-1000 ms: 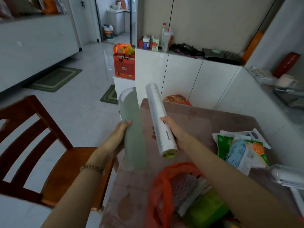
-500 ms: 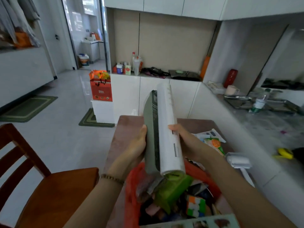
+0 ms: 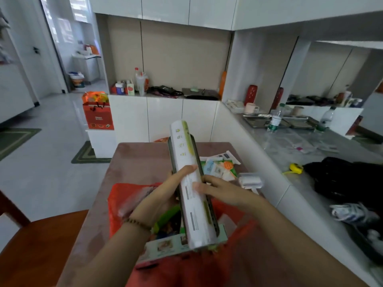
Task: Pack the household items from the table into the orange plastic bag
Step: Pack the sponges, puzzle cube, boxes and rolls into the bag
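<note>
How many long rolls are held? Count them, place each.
2. The white roll lies on top; the dark green roll lies directly beneath it, both tilted into the orange bag. None looks hidden.

Your box [image 3: 191,195] is white with a lime stripe; case [image 3: 196,150] dark green, bag [image 3: 122,195] orange, worktop [image 3: 141,158] dusky pink.

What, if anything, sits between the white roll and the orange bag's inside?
The left hand and right hand hold the white roll over the orange bag. A flat printed box lies across the opening right under the roll's lower end, with a green item beside it.
</note>
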### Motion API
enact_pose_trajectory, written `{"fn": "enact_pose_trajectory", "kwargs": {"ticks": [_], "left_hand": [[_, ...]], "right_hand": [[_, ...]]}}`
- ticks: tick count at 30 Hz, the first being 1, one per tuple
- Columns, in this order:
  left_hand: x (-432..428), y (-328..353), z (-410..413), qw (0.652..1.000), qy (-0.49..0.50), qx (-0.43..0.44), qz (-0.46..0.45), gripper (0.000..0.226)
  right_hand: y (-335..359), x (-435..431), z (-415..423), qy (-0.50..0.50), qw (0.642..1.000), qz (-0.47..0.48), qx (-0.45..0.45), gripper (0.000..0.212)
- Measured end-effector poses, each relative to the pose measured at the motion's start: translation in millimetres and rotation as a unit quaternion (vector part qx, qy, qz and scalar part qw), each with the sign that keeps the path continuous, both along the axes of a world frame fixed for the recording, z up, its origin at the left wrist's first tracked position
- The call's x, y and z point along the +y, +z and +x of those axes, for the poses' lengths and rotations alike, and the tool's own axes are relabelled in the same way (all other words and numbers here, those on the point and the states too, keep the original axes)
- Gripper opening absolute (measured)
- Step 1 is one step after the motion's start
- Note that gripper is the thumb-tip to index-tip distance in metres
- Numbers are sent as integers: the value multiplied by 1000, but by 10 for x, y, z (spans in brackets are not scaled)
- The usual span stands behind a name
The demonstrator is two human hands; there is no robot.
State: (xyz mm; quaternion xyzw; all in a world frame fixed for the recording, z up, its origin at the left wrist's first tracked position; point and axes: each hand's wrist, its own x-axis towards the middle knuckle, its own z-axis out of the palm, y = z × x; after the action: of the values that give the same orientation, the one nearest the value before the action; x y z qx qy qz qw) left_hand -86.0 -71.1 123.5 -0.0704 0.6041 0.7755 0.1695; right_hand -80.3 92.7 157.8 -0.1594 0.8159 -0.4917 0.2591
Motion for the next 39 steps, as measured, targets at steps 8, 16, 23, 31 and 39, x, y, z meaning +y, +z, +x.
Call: {"fn": "enact_pose_trajectory", "kwargs": {"ticks": [8,16,23,31,39], "left_hand": [[149,-234,385,997,57,-34,-41,84],[-81,-189,633,998,-3,-21,-52,72],[-310,-117,560,985,-84,-30,-149,101],[-584,-37,330,938,-238,-19,-250,99],[-308,-64,70,683,-306,110,-653,125]], "right_hand": [[-585,1039,-44,-216,974,20,73,40],[-1224,1248,-292,-398,913,55,-65,105],[-690,1154,-444,-233,888,-313,-244,11],[-102,973,-426,-190,924,-304,-133,15],[58,809,-412,-191,921,-308,-142,28]]}}
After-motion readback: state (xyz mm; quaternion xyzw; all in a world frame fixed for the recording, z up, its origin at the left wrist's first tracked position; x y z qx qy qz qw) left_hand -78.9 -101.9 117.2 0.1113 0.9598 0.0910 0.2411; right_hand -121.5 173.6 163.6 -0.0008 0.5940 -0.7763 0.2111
